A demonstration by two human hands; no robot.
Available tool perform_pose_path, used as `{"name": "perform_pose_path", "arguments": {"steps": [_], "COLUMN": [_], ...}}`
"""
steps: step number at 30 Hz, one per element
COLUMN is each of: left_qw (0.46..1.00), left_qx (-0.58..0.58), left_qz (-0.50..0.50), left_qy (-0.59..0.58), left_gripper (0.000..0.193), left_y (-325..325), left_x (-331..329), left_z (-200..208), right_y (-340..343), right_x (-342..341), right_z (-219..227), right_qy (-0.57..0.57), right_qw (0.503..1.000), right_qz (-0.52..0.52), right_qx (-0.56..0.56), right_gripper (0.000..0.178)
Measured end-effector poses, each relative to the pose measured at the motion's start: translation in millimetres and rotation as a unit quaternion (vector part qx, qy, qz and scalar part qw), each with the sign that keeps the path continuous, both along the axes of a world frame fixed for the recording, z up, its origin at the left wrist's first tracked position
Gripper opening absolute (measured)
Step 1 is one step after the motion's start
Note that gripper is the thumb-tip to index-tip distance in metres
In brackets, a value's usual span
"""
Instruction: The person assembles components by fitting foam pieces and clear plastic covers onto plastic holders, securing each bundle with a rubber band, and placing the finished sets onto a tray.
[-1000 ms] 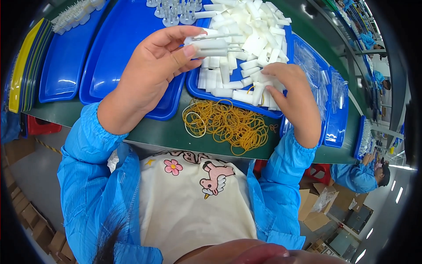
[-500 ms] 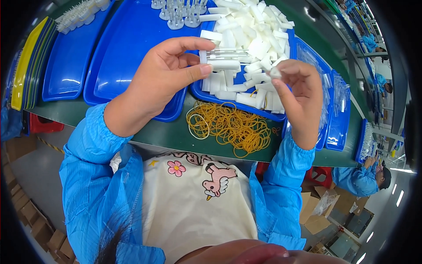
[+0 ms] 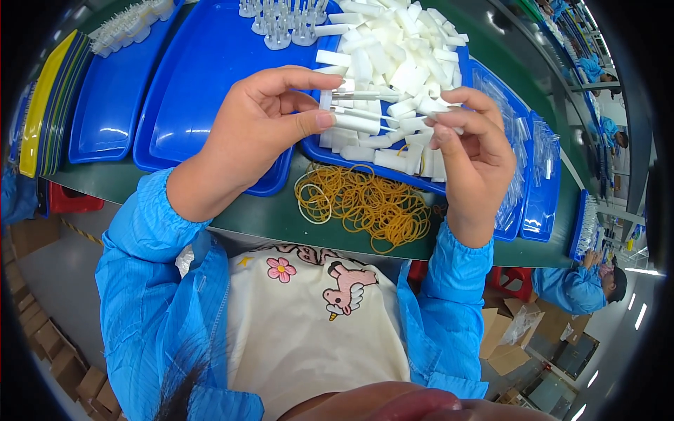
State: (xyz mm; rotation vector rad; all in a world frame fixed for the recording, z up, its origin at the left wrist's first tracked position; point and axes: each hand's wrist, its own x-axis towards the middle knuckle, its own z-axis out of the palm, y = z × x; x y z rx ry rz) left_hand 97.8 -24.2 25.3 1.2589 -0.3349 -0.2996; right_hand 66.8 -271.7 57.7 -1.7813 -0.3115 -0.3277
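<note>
My left hand (image 3: 256, 130) grips the base of a pronged fixture (image 3: 326, 100) between thumb and fingers. Its thin rods point right, and a white foam sleeve (image 3: 358, 123) covers the nearest one. Just off the rod tips, my right hand (image 3: 481, 144) is closed in a pinch on a small white foam piece (image 3: 458, 130), mostly hidden by the fingers. Behind both hands, a blue tray (image 3: 400, 177) bears a heap of white foam pieces (image 3: 393, 49).
Yellow rubber bands (image 3: 372, 207) lie loose on the green table (image 3: 270, 221) near its front edge. Left of the foam stands a large blue tray (image 3: 203, 91) with several pronged fixtures (image 3: 279, 31) at its far end. Trays of clear tubes (image 3: 537, 154) flank the right side.
The fixture in my left hand has tilted, its rod tips dropping slightly toward me. My right hand has turned and lowered a little, and its foam piece is now more covered by the fingers.
</note>
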Motion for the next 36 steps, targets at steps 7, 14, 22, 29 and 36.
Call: {"name": "perform_pose_path", "arguments": {"steps": [7, 14, 22, 29, 36], "left_qw": [0.999, 0.999, 1.000, 0.999, 0.996], "left_qx": [0.004, 0.019, -0.009, 0.033, 0.061], "left_qz": [0.038, 0.036, 0.029, 0.006, -0.003], "left_qy": [0.032, 0.008, -0.008, -0.031, -0.063], "left_gripper": [0.034, 0.034, 0.032, 0.032, 0.031], "left_y": [2, 2, -3, -3, -8], "left_x": [-1, 0, -2, -4, -8], "left_z": [1, 2, 1, -4, -3], "right_y": [-4, -2, 3, 14, 23], "right_x": [0, 0, -2, -7, -6], "right_z": [-2, -1, 0, -2, -6], "right_qy": [0.006, 0.052, 0.083, 0.097, -0.084], "right_qw": [1.000, 0.998, 0.996, 0.992, 0.975], "right_qz": [-0.007, 0.024, 0.026, 0.072, 0.057], "right_qx": [-0.012, 0.019, 0.032, 0.020, -0.199], "right_gripper": [0.017, 0.024, 0.028, 0.027, 0.028]}}
